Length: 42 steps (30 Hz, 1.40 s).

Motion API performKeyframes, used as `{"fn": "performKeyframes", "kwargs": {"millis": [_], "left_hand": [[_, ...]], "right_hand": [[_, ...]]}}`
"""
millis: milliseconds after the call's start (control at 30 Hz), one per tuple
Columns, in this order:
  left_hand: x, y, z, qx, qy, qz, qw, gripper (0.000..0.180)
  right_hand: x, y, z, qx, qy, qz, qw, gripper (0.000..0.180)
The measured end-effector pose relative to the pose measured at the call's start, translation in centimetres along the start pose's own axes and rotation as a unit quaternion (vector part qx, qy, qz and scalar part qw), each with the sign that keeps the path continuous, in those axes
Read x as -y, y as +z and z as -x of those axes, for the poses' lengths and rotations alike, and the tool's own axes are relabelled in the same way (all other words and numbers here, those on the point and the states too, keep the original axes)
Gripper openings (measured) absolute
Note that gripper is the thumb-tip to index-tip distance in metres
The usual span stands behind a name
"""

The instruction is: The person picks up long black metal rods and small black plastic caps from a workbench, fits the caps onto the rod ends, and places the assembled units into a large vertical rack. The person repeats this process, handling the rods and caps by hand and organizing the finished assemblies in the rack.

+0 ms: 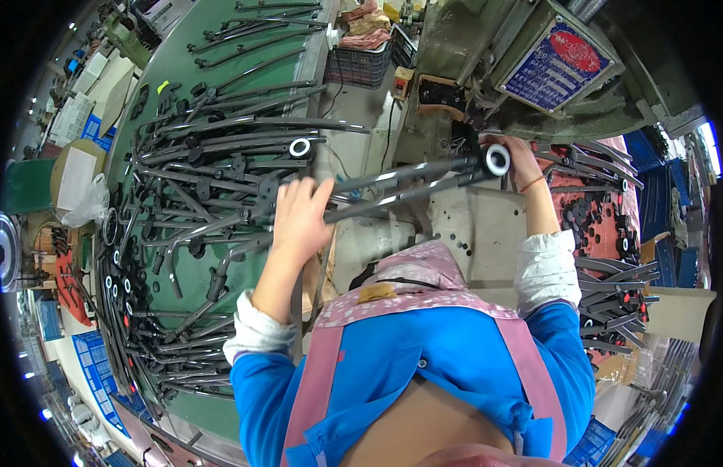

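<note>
Left hand [300,216] is gripping black tubular frame [412,173], fingers curled over it, at green bench's [213,415] right edge; frame is extending right of bench, where right hand [520,162] is holding its white-ringed end, fingers partly hidden. Dark tubes [299,123] are lying across bench.

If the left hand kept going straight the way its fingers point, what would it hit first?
Probably the dark tubes just beyond the left hand, near a white ring; depth is hard to judge here.
</note>
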<state>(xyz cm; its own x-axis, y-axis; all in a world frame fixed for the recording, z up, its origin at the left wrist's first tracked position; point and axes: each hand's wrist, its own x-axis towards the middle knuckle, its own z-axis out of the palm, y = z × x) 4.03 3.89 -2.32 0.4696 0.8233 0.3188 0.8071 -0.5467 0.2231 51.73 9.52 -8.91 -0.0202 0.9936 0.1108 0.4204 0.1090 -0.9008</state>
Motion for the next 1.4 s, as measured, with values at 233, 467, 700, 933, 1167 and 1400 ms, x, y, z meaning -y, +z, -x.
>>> {"fn": "performKeyframes", "kwargs": {"millis": [233, 467, 700, 933, 1167, 1400], "left_hand": [[-2.3, 1.0, 4.5, 0.066, 0.021, 0.032, 0.997, 0.058], [-5.5, 2.0, 5.8, 0.128, 0.001, 0.095, 0.987, 0.06], [-7.8, 2.1, 5.7, 0.118, -0.049, 0.089, 0.988, 0.065], [-8.3, 2.8, 4.2, 0.108, -0.051, 0.087, 0.989, 0.063], [-7.9, 4.4, 4.4, 0.111, -0.021, 0.074, 0.991, 0.065], [-6.8, 4.7, 3.2, 0.096, 0.019, 0.089, 0.991, 0.06]], "right_hand": [[-1.6, 2.2, -7.9, -0.047, 0.049, 0.157, 0.985, 0.03], [-8.6, 6.2, -18.8, -0.019, -0.039, 0.354, 0.934, 0.027], [-9.2, 7.3, -21.2, -0.018, -0.103, 0.377, 0.92, 0.02], [-9.8, 5.9, -19.2, -0.039, -0.117, 0.331, 0.936, 0.017], [-2.1, 2.8, -6.6, -0.001, -0.068, 0.15, 0.986, 0.015], [7.5, 4.3, 0.3, 0.044, 0.111, -0.163, 0.979, 0.016]]}}
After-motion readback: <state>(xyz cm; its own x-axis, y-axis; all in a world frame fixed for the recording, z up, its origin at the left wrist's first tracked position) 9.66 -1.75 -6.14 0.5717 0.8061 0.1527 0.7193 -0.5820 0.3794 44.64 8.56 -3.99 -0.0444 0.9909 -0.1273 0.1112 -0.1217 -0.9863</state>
